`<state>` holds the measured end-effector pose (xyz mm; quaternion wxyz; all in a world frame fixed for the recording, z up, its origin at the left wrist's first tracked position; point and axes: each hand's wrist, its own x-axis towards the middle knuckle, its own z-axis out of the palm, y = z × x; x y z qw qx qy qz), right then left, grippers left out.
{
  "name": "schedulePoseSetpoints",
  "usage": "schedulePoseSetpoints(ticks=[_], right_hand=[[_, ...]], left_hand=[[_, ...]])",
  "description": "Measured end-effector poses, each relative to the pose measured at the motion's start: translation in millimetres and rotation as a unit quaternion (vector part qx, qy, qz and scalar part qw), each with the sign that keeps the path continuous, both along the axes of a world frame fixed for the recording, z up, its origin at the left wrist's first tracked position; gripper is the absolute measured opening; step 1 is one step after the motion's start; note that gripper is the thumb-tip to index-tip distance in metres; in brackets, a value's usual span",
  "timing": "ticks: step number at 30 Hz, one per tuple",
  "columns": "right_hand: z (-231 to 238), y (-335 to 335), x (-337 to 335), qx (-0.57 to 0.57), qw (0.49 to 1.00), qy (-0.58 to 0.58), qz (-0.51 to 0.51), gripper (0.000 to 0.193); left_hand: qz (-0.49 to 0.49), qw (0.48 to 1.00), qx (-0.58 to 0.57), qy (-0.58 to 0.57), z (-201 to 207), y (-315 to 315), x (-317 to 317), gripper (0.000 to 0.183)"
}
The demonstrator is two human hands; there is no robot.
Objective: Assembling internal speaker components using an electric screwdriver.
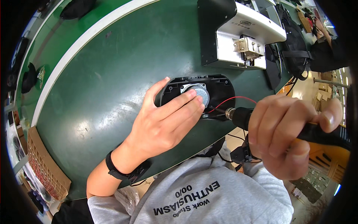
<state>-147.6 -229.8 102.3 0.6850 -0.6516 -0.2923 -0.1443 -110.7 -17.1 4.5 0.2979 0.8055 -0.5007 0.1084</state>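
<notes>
A black oval plastic housing (222, 90) lies on the green table, its inside facing up. In it sits a small round speaker (201, 98) with a silver back and a square metal frame. My left hand (164, 121) holds the speaker down with its fingertips, its thumb by the housing's left rim. My right hand (287, 130) is closed around a black electric screwdriver (241, 118), whose bit points at the speaker's lower right edge. A thin red wire (238, 97) arches from the housing toward my right hand. Whether the bit touches a screw I cannot tell.
A silver and black machine (246, 41) with a metal block on its front stands beyond the housing. A cardboard tray (48, 164) with a grid of small parts is at the left edge. A black bag (294, 48) lies right of the machine; another person's arm (325, 33) shows behind.
</notes>
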Motion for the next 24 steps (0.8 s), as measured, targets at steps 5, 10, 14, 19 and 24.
schedulePoseSetpoints(ticks=[5, 10, 14, 19, 24], right_hand=[[-2.5, -2.2, -22.8, -0.014, 1.000, 0.014, -0.014, 0.036], [6.2, 2.6, -28.7, -0.039, 0.999, 0.018, -0.027, 0.035], [7.4, 10.2, -26.5, -0.057, 0.997, 0.021, -0.048, 0.035], [1.7, 17.7, -11.5, -0.072, 0.995, 0.027, -0.060, 0.034], [1.4, 23.9, -14.1, -0.088, 0.993, 0.033, -0.077, 0.034]], left_hand=[[0.007, 1.000, 0.001, -0.006, -2.1, 3.0, -1.1, 0.042], [0.018, 1.000, -0.010, -0.014, 1.2, 3.8, -0.7, 0.039], [0.013, 0.999, -0.019, -0.027, 3.1, 5.3, -2.8, 0.037], [0.019, 0.999, -0.018, -0.030, 3.2, 5.4, -2.9, 0.038], [0.023, 0.999, -0.026, -0.026, 3.7, 7.7, -2.2, 0.038]])
